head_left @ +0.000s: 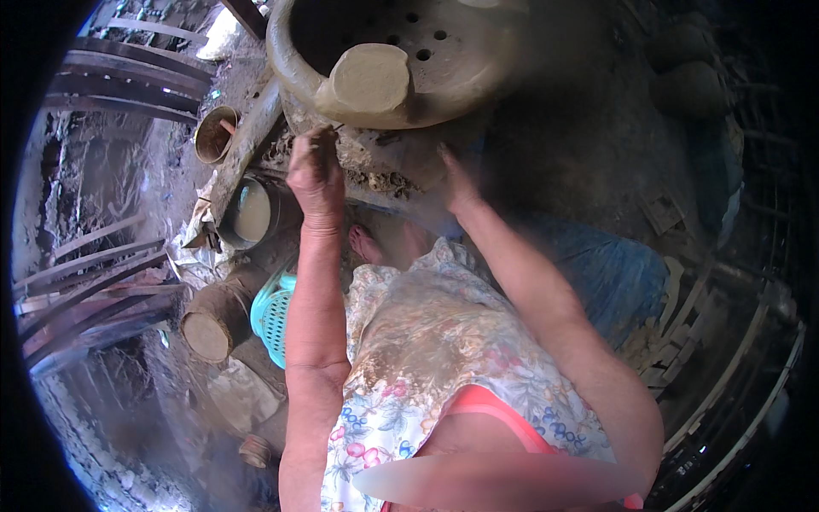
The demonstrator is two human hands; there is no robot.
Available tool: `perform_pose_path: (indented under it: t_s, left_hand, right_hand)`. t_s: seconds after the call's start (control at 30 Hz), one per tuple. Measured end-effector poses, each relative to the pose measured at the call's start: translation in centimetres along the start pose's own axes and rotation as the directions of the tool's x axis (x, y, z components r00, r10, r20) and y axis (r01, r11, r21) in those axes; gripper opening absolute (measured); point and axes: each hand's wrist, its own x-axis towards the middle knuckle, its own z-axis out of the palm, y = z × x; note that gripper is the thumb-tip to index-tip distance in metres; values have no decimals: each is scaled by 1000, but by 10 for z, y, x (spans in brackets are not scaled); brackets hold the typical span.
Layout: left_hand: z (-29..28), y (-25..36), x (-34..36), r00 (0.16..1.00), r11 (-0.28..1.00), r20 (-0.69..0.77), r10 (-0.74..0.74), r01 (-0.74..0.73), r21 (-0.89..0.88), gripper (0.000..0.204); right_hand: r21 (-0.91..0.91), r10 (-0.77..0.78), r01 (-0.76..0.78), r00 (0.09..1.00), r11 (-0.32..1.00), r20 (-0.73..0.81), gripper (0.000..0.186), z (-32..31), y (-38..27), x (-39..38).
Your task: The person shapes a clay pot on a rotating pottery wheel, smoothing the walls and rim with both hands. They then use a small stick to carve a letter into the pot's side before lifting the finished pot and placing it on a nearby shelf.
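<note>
A large wet-clay basin, much like a stove (294,72), stands in front of me, with several round holes in its floor. A thick, flat-topped clay lug (370,78) juts from its near rim. Just below the rim on the left, my left hand (316,171) is closed in a fist, and a thin dark tip shows beside its fingers; what it grips is too small to name. My right hand (459,179) is further right, under the basin's near side, its fingers stretched out and nothing visible in them. Clay scraps (384,182) lie between the hands.
On the left are a bucket of cloudy liquid (253,211), a smaller pail (217,135) with a stick in it, a muddy, round-ended container (207,333) and a turquoise plastic basket (275,317). A blue sheet (610,273) covers ground on the right. Wooden slats (128,81) line the left side.
</note>
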Motion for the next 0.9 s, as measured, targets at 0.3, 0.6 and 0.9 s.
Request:
perform_pose_path:
  t_s: [0.3,0.6,0.9]
  left_hand:
    - [1,26,-17,958,894,132,-254,284,-345,5]
    - [-24,-66,-20,551,136,264,-791,579,-804,5]
    - [-67,-72,-27,579,215,379,-721,708,-672,1]
  right_hand:
    - [16,34,-35,997,999,64,69,12,10,-9]
    - [5,2,-2,999,1000,42,54,33,16,-25]
    - [61,358,-364,930,930,85,51,54,30,-45]
